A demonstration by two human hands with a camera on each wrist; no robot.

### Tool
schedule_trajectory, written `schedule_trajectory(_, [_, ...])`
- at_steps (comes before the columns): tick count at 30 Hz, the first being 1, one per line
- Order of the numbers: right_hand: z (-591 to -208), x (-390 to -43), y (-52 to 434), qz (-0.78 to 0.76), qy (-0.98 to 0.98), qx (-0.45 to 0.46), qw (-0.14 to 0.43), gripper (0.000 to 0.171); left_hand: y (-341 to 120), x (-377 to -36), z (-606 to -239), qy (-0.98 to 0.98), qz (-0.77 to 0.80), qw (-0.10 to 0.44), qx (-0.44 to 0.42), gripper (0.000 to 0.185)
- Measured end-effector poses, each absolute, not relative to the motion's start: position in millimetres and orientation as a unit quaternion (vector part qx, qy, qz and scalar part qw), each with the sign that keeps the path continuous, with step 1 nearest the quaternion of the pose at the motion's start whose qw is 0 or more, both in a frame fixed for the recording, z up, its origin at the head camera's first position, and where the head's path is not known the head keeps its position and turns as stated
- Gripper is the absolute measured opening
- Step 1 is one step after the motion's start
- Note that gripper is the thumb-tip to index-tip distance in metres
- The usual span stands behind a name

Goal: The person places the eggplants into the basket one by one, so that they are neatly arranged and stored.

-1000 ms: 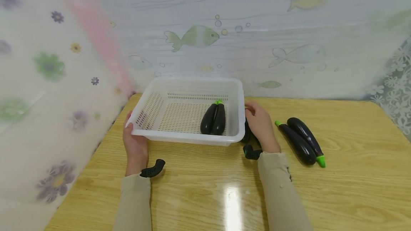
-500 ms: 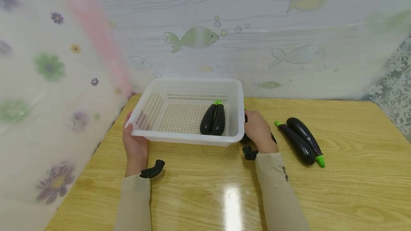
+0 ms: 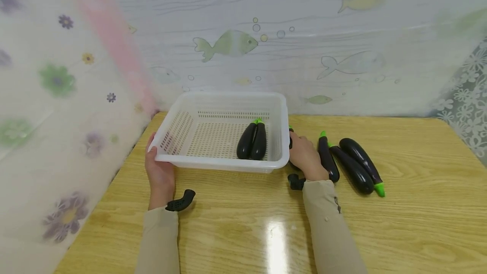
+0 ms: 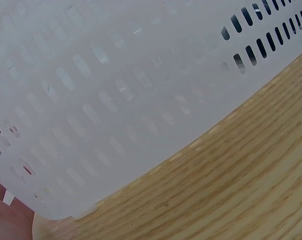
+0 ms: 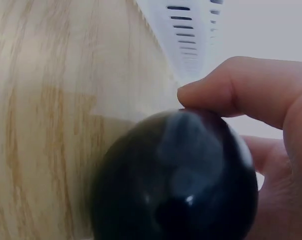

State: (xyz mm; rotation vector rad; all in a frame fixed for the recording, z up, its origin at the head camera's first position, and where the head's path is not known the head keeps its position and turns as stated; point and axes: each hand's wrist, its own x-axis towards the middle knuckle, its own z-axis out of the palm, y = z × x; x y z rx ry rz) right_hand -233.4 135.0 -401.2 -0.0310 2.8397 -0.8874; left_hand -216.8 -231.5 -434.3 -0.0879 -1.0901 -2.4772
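Steadying hand: left hand [image 3: 160, 168] grips the near left corner of the white basket [image 3: 224, 163], thumb over the rim; its other fingers are mostly hidden.
Working hand: right hand [image 3: 306, 155] holds an eggplant [image 5: 176, 180] just beside the basket's right wall, a fingertip pressed against its dark skin; how far the other fingers wrap round cannot be told.
Eggplants inside: a pair [image 3: 259, 143] lies side by side at the basket's right end, green tips away from the person.
Eggplants outside: one [image 3: 329, 162] lies just beside the right wrist, two more [image 3: 351, 171] touching beyond it, all on the table [image 3: 236, 223].
Eggplant handling: probably light, firm and slick; the narrow neck should give a surer hold than the round, glossy end.
Basket handling: likely light and slightly bendy; the rolled rim suits a grip.
Surfaces: translucent plastic with slots in its walls; pale wood-grain tabletop; fish-printed sheet [image 3: 236, 43] behind.
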Motion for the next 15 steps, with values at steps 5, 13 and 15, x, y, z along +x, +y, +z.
schedule_trajectory(5, [-401.4, -235.0, 137.9, -0.302, 0.949, 0.009, 0.086, 0.074, -231.4, -219.1, -434.0, -0.391, -0.895, 0.213, -0.032, 0.049])
schedule_trajectory(13, [-402.7, -235.2, 138.8, -0.338, 0.937, 0.024, 0.088, 0.075, -230.6, -214.8, -432.2, -0.387, -0.896, 0.214, -0.027, 0.045])
schedule_trajectory(15, [-402.9, -236.5, 139.7, -0.356, 0.93, 0.032, 0.085, 0.072, -229.9, -215.0, -431.5, -0.388, -0.896, 0.214, -0.024, 0.045])
